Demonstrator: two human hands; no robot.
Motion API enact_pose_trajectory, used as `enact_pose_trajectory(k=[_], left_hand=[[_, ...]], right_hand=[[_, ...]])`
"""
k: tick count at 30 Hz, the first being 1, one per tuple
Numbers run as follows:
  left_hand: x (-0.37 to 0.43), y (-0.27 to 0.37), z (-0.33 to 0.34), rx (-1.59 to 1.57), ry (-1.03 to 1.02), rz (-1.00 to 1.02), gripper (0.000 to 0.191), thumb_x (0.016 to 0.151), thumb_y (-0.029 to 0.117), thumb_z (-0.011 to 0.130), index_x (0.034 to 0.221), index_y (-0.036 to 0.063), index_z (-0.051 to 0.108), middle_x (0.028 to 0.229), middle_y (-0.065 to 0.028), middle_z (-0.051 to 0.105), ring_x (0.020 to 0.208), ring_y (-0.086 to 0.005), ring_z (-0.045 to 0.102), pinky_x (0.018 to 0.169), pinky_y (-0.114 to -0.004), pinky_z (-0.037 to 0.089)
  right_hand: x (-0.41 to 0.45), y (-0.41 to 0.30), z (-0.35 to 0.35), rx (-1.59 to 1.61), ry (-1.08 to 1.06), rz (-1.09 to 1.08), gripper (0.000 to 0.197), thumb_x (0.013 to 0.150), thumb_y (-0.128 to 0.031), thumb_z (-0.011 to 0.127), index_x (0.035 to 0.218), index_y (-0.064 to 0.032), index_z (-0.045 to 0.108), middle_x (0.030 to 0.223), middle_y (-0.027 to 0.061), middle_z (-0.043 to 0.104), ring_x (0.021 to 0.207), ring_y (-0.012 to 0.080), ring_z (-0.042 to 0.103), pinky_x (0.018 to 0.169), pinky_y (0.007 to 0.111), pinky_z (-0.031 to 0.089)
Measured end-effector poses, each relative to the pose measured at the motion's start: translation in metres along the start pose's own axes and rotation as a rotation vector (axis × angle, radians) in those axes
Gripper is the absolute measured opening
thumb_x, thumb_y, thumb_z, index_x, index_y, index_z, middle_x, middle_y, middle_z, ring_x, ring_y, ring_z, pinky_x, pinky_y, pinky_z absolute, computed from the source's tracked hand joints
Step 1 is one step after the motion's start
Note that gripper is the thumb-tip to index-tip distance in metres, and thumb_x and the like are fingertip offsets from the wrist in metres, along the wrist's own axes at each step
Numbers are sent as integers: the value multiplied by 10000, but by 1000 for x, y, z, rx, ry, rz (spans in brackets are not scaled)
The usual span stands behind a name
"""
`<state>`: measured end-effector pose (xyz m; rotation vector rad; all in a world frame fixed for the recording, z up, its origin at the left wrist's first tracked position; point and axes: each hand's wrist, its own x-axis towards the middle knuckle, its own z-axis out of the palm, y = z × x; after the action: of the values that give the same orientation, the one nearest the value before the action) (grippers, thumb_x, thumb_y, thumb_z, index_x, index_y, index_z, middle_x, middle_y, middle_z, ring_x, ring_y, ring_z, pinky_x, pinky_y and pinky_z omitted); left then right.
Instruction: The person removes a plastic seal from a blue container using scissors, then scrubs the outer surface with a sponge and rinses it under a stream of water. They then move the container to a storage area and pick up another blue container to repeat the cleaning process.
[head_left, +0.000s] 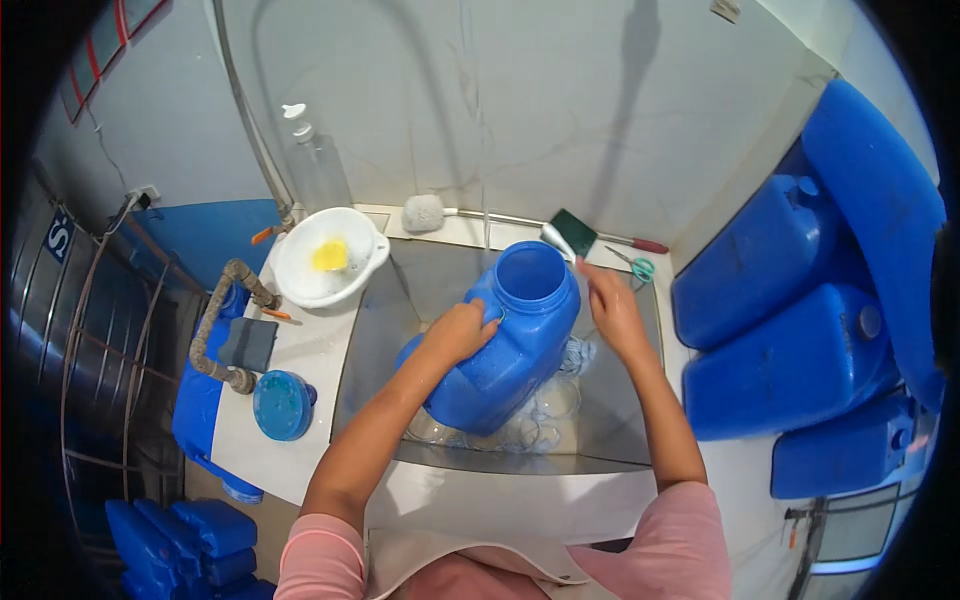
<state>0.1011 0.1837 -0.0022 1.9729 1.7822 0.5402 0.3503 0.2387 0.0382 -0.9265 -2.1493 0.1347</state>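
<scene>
A large blue plastic jerrycan (487, 375) is tilted in the grey sink (622, 397), its wide round mouth uncapped and facing up. My left hand (457, 330) grips the can near its shoulder, below the neck. To the right of the mouth is my right hand (615, 304), apart from the can. Its fingertips meet the lower end of a white tapered piece (559, 241); whether they hold it is unclear. Under the can, pale bluish coiled items (540, 431) lie on the sink floor, partly hidden.
A white basin (300, 289) with suds and a yellow sponge (330, 256) stands left. Along the back ledge are a long-handled brush (424, 214), a dark green scouring pad (574, 231) and scissors (641, 268). Blue jerrycans (780, 367) crowd the right; a blue tub (281, 405) sits left.
</scene>
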Motion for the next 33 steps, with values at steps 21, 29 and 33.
enact_pose_trajectory(k=[21,29,33], left_hand=[[33,82,18,152,-120,258,333,784,301,609,895,-11,571,830,-239,622,795,-395,606,715,-478,480],[9,51,5,96,-103,168,361,789,310,605,891,-33,558,822,-260,609,779,-414,593,705,-484,463],[-7,20,-1,67,-38,34,375,792,317,599,880,-44,553,815,-270,604,770,-424,588,703,-488,461]], right_hand=[[-127,-73,-16,-452,-358,481,544,744,-13,530,1273,-120,463,857,111,494,777,279,586,605,397,505],[-83,-95,-46,-399,-590,402,508,748,-45,538,1247,-128,490,827,116,512,740,295,590,618,396,512],[-15,-61,-70,-327,-222,252,453,730,-6,510,1147,-173,572,799,113,537,797,286,579,624,403,480]])
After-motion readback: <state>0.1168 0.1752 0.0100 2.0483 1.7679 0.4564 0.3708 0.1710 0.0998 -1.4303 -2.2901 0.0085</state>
